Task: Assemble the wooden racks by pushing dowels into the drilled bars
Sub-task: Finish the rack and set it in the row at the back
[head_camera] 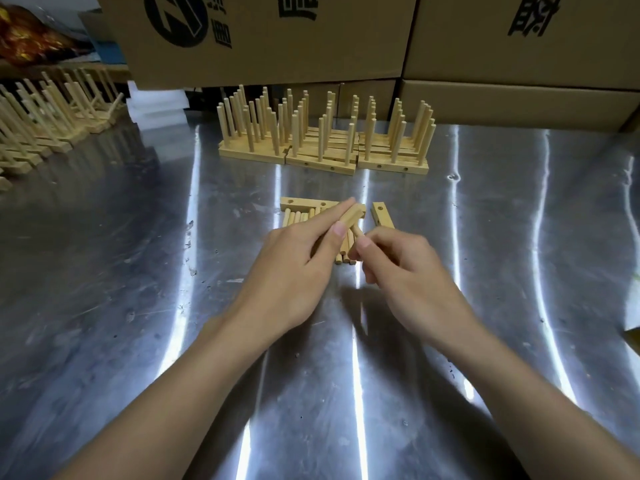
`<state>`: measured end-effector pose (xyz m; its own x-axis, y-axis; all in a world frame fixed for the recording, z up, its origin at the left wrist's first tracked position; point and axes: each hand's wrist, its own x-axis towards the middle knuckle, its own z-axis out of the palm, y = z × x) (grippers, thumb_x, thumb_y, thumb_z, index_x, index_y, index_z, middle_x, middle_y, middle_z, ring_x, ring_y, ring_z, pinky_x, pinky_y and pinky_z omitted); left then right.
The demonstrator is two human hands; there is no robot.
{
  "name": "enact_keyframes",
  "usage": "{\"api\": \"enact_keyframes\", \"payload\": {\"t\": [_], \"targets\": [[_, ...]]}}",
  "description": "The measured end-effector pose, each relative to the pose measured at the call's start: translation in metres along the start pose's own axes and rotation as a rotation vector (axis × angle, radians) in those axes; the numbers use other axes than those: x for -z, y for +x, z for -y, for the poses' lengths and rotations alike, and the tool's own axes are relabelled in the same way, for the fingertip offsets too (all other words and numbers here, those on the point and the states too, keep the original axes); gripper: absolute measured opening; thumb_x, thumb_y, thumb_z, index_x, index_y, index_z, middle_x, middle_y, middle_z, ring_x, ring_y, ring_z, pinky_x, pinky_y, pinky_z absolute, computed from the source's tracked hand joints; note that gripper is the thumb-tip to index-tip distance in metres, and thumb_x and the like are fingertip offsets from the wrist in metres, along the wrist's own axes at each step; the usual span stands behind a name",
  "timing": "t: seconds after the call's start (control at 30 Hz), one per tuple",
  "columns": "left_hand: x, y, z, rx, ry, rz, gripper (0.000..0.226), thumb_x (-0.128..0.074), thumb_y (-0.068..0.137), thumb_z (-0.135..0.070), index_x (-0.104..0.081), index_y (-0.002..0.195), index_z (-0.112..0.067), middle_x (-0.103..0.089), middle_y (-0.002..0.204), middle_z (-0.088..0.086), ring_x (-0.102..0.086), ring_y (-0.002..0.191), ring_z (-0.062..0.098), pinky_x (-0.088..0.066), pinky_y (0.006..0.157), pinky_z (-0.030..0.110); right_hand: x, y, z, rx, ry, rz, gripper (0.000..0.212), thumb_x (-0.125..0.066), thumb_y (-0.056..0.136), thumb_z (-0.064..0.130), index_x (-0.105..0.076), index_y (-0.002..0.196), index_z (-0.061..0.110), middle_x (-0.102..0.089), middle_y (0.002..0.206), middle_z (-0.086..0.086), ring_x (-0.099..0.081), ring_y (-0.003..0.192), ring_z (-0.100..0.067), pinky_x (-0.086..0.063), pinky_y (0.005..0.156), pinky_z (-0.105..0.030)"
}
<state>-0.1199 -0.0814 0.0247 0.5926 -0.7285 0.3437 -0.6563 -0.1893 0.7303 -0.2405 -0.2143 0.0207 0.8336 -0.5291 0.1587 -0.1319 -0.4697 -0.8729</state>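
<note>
Two bare forearms (214,393) reach in from the bottom edge over a scratched, shiny metal table (121,289) and meet near its middle. On the left, the left hand (294,268) grasps a short pale wooden piece (350,216) between thumb and outstretched fingers, lifted off the table and angled up and away. Opposite it, the right hand (405,271) has its fingers curled, with thumb and forefinger pinching a dowel (356,232); the dowel's far end touches the underside of the wooden piece. Whether it sits in a hole cannot be told.

Under and behind both hands, loose dowels (343,252) lie side by side on the table, partly hidden by the fingers. A drilled bar (301,203) lies flat across their far ends, its holes facing up. A second drilled bar (382,216) lies just to the right, angled, with one hole showing.

Farther back, assembled racks (322,147) stand packed together, their dowels upright and side holes facing the camera. More racks in a row (52,119) run along the left edge. White foam blocks (156,105) sit between the two groups. Large cardboard boxes (277,46) with black print close off the back
</note>
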Motion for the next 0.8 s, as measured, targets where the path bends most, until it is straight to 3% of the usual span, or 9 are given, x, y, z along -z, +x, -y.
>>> {"api": "enact_keyframes", "payload": {"t": [0.13,0.23,0.3,0.37,0.43,0.5,0.63,0.7,0.8], "targets": [[-0.011,-0.003,-0.004,0.051,-0.082,-0.035,0.039,-0.045,0.114,-0.034,-0.06,0.15,-0.035,-0.038,0.113,-0.046,-0.048,0.113,-0.01,-0.036,0.07,-0.001,-0.012,-0.005,-0.003,0.106,-0.234,-0.168,0.035,-0.039,0.112,0.042,-0.056,0.087,0.025,-0.058,0.066,0.005,-0.055,0.067,-0.017,-0.043,0.064,-0.035],[-0.008,-0.001,-0.003,0.085,-0.106,-0.011,0.038,-0.046,0.114,-0.035,-0.06,0.148,-0.04,-0.07,0.085,-0.032,-0.066,0.077,0.003,-0.037,0.061,0.014,-0.014,-0.005,0.002,0.177,-0.283,-0.195,0.036,-0.045,0.113,0.034,-0.06,0.083,0.021,-0.056,0.061,0.007,-0.054,0.062,-0.016,-0.041,0.061,-0.036],[-0.001,-0.001,-0.002,0.061,-0.094,0.001,0.037,-0.049,0.113,-0.034,-0.061,0.146,-0.045,-0.062,0.065,-0.025,-0.049,0.059,0.005,-0.036,0.057,0.014,-0.008,-0.001,0.002,0.013,0.068,-0.084,0.041,-0.05,0.112,0.031,-0.063,0.077,0.018,-0.045,0.051,0.01,-0.041,0.046,-0.012,-0.033,0.047,-0.027],[0.001,-0.002,0.0,0.039,-0.119,0.018,0.037,-0.051,0.112,-0.034,-0.062,0.144,-0.049,-0.056,0.063,-0.019,-0.04,0.059,0.006,-0.032,0.056,0.018,0.004,0.003,0.007,-0.393,0.78,0.179,0.04,-0.056,0.108,0.034,-0.064,0.073,0.017,-0.027,0.05,0.012,-0.019,0.041,-0.005,-0.022,0.035,-0.018],[-0.001,-0.003,0.001,0.033,-0.156,0.034,0.037,-0.05,0.112,-0.036,-0.059,0.145,-0.052,-0.052,0.064,-0.013,-0.04,0.061,0.011,-0.033,0.057,0.023,0.014,0.005,0.009,-0.585,1.048,0.336,0.036,-0.06,0.102,0.035,-0.067,0.072,0.016,-0.02,0.053,0.011,-0.012,0.043,-0.003,-0.018,0.03,-0.014],[-0.007,-0.003,0.0,0.047,-0.168,0.04,0.038,-0.049,0.113,-0.037,-0.057,0.147,-0.051,-0.063,0.072,-0.005,-0.05,0.066,0.02,-0.038,0.061,0.023,0.018,0.007,0.005,-0.5,0.898,0.312,0.036,-0.059,0.105,0.036,-0.07,0.079,0.014,-0.02,0.056,0.01,-0.014,0.045,-0.005,-0.019,0.034,-0.016],[-0.016,-0.002,0.002,0.074,-0.102,-0.007,0.039,-0.047,0.113,-0.039,-0.055,0.15,-0.047,-0.072,0.11,-0.034,-0.06,0.098,-0.018,-0.039,0.081,0.0,0.011,0.003,-0.003,-0.139,0.105,-0.037,0.044,-0.055,0.108,0.047,-0.076,0.084,0.016,-0.042,0.055,0.003,-0.035,0.051,-0.009,-0.028,0.048,-0.022],[-0.017,-0.003,0.001,0.068,-0.08,-0.036,0.039,-0.045,0.114,-0.04,-0.054,0.152,-0.042,-0.069,0.101,-0.04,-0.057,0.089,-0.023,-0.036,0.077,-0.002,0.006,0.001,-0.006,0.015,-0.195,-0.135,0.045,-0.048,0.109,0.048,-0.072,0.082,0.022,-0.059,0.06,0.004,-0.053,0.058,-0.01,-0.04,0.056,-0.028],[-0.016,-0.004,0.001,0.066,-0.084,-0.033,0.038,-0.044,0.114,-0.039,-0.055,0.151,-0.043,-0.065,0.075,-0.031,-0.06,0.076,-0.008,-0.04,0.069,0.004,-0.003,-0.002,-0.004,0.021,-0.353,-0.095,0.052,-0.03,0.109,0.055,-0.064,0.088,0.022,-0.068,0.075,0.004,-0.062,0.077,-0.017,-0.047,0.073,-0.043]]}}
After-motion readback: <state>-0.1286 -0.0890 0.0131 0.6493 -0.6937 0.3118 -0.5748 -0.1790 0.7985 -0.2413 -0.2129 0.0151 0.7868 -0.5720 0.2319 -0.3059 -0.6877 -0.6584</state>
